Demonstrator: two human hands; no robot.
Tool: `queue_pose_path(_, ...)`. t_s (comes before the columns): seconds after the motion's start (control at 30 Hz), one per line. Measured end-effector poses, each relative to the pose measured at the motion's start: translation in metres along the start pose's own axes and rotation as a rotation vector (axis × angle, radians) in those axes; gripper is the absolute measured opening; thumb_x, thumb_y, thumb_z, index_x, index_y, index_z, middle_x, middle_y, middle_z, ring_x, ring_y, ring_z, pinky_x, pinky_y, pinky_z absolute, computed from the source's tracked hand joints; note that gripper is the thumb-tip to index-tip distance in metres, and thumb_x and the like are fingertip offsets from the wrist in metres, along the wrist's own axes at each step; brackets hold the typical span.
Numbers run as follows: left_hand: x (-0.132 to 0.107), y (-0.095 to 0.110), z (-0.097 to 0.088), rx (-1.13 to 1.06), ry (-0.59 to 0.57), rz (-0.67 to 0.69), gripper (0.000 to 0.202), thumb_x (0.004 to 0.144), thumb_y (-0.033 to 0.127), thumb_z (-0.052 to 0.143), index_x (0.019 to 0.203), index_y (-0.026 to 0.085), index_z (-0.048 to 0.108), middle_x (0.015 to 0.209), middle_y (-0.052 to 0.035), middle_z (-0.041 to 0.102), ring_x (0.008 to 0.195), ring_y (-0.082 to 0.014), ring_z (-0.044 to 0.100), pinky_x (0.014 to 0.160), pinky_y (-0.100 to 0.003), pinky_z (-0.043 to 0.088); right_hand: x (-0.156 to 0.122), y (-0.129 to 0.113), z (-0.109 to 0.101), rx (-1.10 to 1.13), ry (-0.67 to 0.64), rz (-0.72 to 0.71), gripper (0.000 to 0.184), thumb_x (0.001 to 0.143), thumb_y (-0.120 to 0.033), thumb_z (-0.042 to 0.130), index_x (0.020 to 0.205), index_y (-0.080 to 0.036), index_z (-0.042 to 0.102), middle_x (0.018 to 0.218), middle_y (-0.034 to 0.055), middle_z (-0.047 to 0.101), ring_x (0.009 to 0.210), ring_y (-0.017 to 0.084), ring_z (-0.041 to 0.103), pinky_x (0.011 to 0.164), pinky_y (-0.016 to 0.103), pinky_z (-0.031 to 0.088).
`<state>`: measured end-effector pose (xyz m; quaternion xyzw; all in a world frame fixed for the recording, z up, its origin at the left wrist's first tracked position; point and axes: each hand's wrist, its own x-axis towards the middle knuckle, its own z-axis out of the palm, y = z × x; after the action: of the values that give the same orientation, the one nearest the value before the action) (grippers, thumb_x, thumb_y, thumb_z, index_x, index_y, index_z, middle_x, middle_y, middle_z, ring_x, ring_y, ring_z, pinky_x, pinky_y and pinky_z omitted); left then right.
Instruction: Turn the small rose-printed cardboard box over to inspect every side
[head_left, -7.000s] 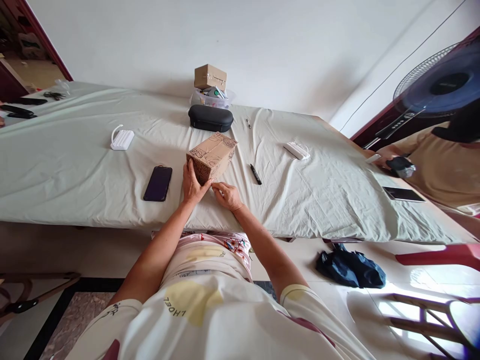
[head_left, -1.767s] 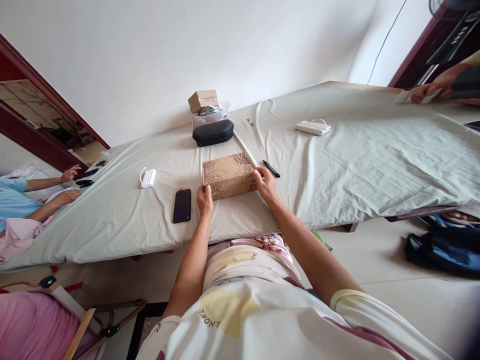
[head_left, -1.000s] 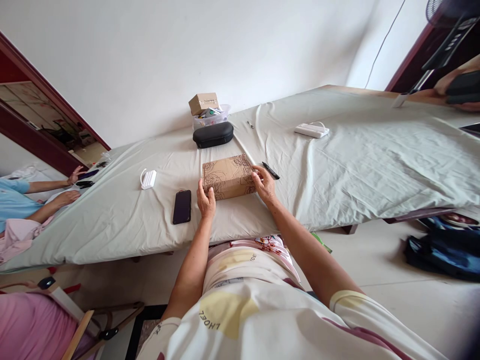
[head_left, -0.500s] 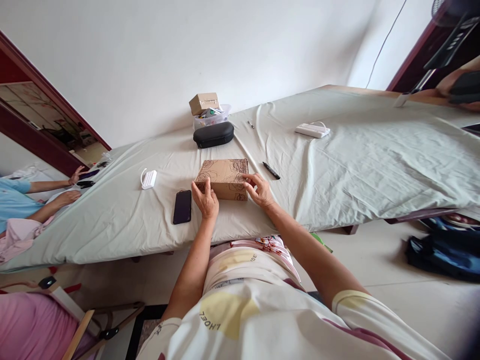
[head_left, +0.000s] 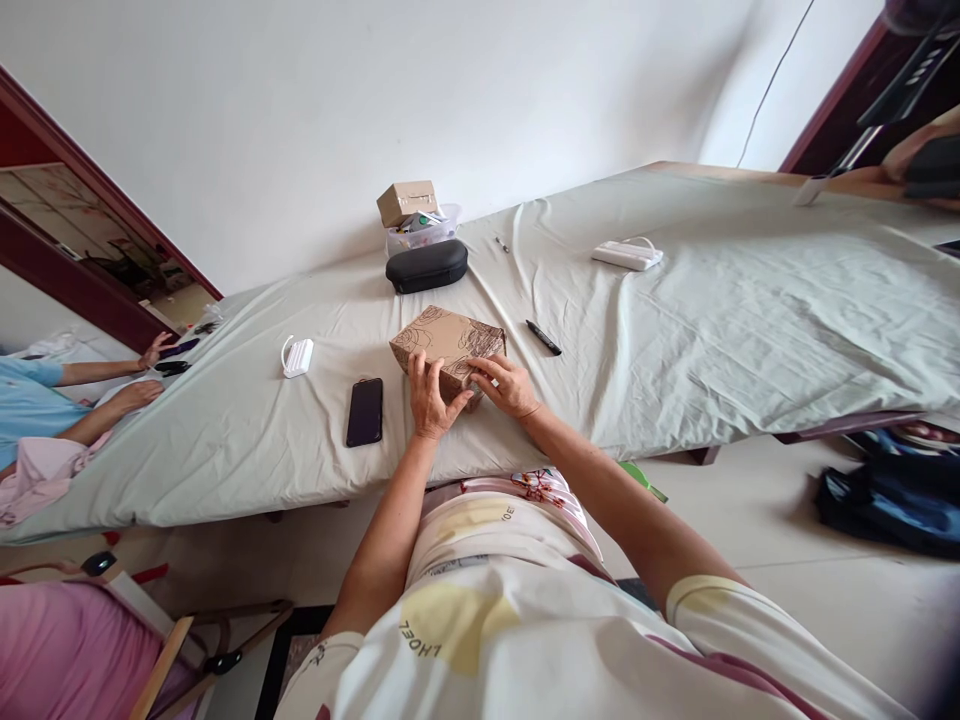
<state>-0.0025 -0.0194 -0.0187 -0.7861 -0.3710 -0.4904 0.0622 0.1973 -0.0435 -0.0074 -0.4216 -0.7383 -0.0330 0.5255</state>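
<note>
A brown cardboard box [head_left: 448,338] with dark scribbled drawings on its top and sides stands at an angle on the cloth in front of me. My left hand [head_left: 430,403] is on its near left side, fingers over the upper edge and thumb low by the near corner. At the near right edge, my right hand [head_left: 508,385] holds the box with fingers bent over it. Both hands partly hide the near faces. A black marker [head_left: 543,338] lies right of the box, and a dark phone [head_left: 364,412] lies left of it.
A black zip case [head_left: 427,266] sits behind the box, before a plastic basket [head_left: 439,233] carrying a smaller carton [head_left: 406,202]. White devices with loops lie left [head_left: 298,357] and right [head_left: 627,254]. At far left, another person's hands [head_left: 142,390] rest at the table.
The box has turned on the cloth, so one corner now points towards me. My left hand has shifted right along its near side, closer to my right hand.
</note>
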Motion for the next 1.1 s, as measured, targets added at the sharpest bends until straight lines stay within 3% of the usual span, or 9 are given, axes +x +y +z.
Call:
queue_pose_path(0.23, 0.000, 0.001, 0.003, -0.082, -0.009, -0.011, 0.064, 0.097, 0.059, 0.050, 0.143, 0.015, 0.048, 0.161, -0.0231, 0.034, 0.157, -0.0341, 0.024, 0.127, -0.055, 0.028, 0.005, 0.020, -0.005, -0.012, 0.197, 0.335, 0.049, 0.105, -0.056, 0.042, 0.117, -0.022, 0.075, 0.093, 0.0077, 0.068, 0.078, 0.020, 0.063, 0.079, 0.035, 0.056)
queue_pose_path(0.4, -0.002, -0.001, 0.002, -0.168, -0.012, -0.035, 0.053, 0.103, 0.051, 0.041, 0.141, 0.017, 0.053, 0.167, -0.0183, 0.028, 0.157, -0.0285, 0.028, 0.127, -0.048, 0.031, 0.005, 0.026, -0.007, -0.031, 0.251, 0.427, 0.046, 0.100, -0.052, 0.048, 0.129, -0.021, 0.066, 0.081, 0.0024, 0.063, 0.072, 0.019, 0.058, 0.078, 0.035, 0.053)
queue_pose_path(0.5, -0.002, -0.003, 0.002, -0.205, -0.011, -0.105, 0.051, 0.104, 0.049, 0.038, 0.141, 0.018, 0.055, 0.167, -0.0157, 0.031, 0.157, -0.0273, 0.029, 0.129, -0.046, 0.030, 0.004, 0.026, -0.007, -0.021, 0.239, 0.482, 0.044, 0.098, -0.050, 0.052, 0.127, -0.020, 0.064, 0.073, -0.0010, 0.059, 0.067, 0.018, 0.056, 0.073, 0.032, 0.049)
queue_pose_path(0.67, -0.003, -0.007, 0.003, -0.265, 0.003, -0.245, 0.052, 0.106, 0.044, 0.035, 0.150, 0.020, 0.048, 0.161, -0.0129, 0.042, 0.154, -0.0239, 0.035, 0.129, -0.041, 0.029, 0.006, 0.028, -0.007, -0.008, 0.084, 0.579, 0.032, 0.094, -0.049, 0.056, 0.105, -0.021, 0.068, 0.067, -0.0010, 0.059, 0.063, 0.017, 0.055, 0.067, 0.030, 0.044)
queue_pose_path(0.8, -0.004, -0.010, 0.006, -0.264, -0.027, -0.283, 0.063, 0.103, 0.042, 0.046, 0.159, 0.018, 0.033, 0.163, -0.0136, 0.040, 0.153, -0.0238, 0.037, 0.129, -0.037, 0.030, 0.007, 0.026, -0.008, -0.057, -0.103, 0.595, 0.034, 0.093, -0.039, 0.059, 0.121, -0.020, 0.065, 0.080, 0.0019, 0.068, 0.072, 0.020, 0.061, 0.073, 0.031, 0.047)
queue_pose_path(0.9, -0.006, -0.011, 0.010, -0.165, -0.101, -0.412, 0.075, 0.098, 0.040, 0.058, 0.162, 0.016, 0.025, 0.160, -0.0181, 0.043, 0.147, -0.0279, 0.046, 0.122, -0.039, 0.040, 0.004, 0.024, -0.009, -0.233, -0.259, 0.580, 0.031, 0.091, -0.037, 0.063, 0.117, -0.020, 0.067, 0.100, 0.0085, 0.071, 0.092, 0.024, 0.065, 0.084, 0.035, 0.048)
queue_pose_path(1.0, -0.007, -0.009, 0.013, 0.018, -0.217, -0.502, 0.076, 0.090, 0.041, 0.072, 0.153, 0.014, 0.039, 0.145, -0.0215, 0.058, 0.135, -0.0351, 0.056, 0.116, -0.048, 0.045, 0.000, 0.025, -0.007, -0.398, -0.326, 0.549, 0.025, 0.090, -0.040, 0.067, 0.104, -0.020, 0.070, 0.116, 0.0150, 0.069, 0.109, 0.032, 0.062, 0.092, 0.044, 0.047)
queue_pose_path(1.1, -0.007, -0.006, 0.014, 0.179, -0.270, -0.480, 0.069, 0.083, 0.038, 0.083, 0.140, 0.012, 0.053, 0.141, -0.0237, 0.059, 0.140, -0.0417, 0.049, 0.118, -0.059, 0.037, -0.004, 0.030, -0.003, -0.435, -0.317, 0.500, 0.025, 0.089, -0.042, 0.069, 0.100, -0.020, 0.071, 0.119, 0.0178, 0.067, 0.113, 0.037, 0.060, 0.092, 0.050, 0.046)
